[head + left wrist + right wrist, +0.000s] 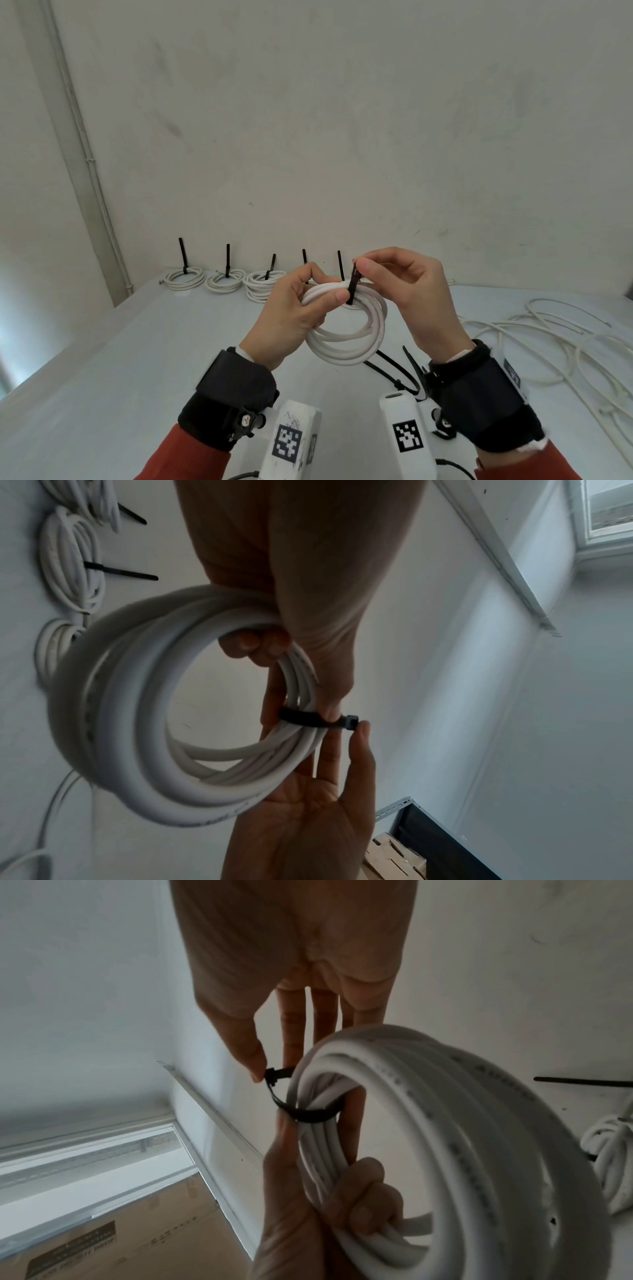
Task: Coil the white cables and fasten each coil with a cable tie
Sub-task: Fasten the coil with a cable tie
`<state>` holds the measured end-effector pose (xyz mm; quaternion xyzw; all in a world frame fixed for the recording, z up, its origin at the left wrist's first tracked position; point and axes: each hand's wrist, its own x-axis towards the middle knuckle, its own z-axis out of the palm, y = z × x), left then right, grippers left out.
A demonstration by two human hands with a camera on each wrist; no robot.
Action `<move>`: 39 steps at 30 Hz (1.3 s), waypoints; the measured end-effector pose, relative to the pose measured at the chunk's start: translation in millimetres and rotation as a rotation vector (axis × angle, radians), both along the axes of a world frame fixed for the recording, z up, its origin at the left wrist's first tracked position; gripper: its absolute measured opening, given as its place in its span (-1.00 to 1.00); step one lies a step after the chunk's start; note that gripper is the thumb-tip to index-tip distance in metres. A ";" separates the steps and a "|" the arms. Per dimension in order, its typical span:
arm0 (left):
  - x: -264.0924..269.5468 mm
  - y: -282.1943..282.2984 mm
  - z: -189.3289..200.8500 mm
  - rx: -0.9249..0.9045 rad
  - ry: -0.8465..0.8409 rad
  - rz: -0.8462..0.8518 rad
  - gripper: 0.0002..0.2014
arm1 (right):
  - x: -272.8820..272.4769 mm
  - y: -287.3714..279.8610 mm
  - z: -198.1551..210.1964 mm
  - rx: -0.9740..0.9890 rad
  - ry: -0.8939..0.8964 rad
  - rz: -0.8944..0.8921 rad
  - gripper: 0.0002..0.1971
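- Head view. Left hand (291, 318): fingers wrapped round the coil (342, 356), thumb laid across its top strands. The coil is held up off the surface (137, 359), between the two hands.
- Tie (352, 286), black: loops the top strands just right of the left thumb tip and stands upright from there.
- Right hand (421, 298): thumb and forefinger pinch the tie's upper end; the other fingers are free of it.
- Tied coils (226, 279): a row on the surface beyond the fingers, against the wall, each with a black tail standing up.
- Spare ties (394, 370): flat on the surface below the coil, near the right wrist.
- Loose cable (548, 342): sprawled on the surface, well right of the right hand.
- Left wrist view. Left fingers curl through the coil's opening and clasp the strands. The tie's band circles the bundle just past the thumb tip. Its head juts out and touches a right fingertip. The right palm faces the camera beneath the coil.
- Tied coils lie far left of the fingers; a box (394, 859) sits low on the right.
- Right wrist view. The right thumb tip and forefinger meet on the tie's head, beside the coil's rim. The band runs from there round the strands, directly above the left fingers, which grip the bundle.
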<state>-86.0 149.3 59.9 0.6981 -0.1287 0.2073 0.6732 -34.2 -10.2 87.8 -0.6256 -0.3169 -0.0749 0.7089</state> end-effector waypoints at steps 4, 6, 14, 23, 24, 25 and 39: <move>-0.3 -0.6 0.8 0.003 0.013 -0.002 -0.76 | -0.7 -0.4 0.4 0.031 0.028 0.001 -0.84; -0.9 0.0 0.6 0.008 0.013 -0.001 -0.79 | -0.3 0.9 -0.3 0.061 0.081 0.020 -0.90; -1.5 -2.9 1.9 0.057 -0.011 -0.018 -0.83 | 4.5 -5.3 5.3 0.141 0.491 0.319 -0.88; -1.8 -0.7 0.4 0.187 -0.091 0.028 -0.80 | 7.5 -6.3 6.1 0.229 0.602 0.374 -0.50; -2.5 -1.5 0.7 0.195 -0.100 0.030 -0.80 | 8.1 -6.3 5.4 0.237 0.611 0.373 -0.50; -2.8 -2.0 0.7 0.201 -0.108 0.031 -0.79 | 8.4 -6.1 4.8 0.243 0.619 0.371 -0.52; -5.6 23.5 5.4 0.972 -0.527 0.572 -0.82 | 6.0 -3.9 0.0 -0.208 0.566 0.236 -0.63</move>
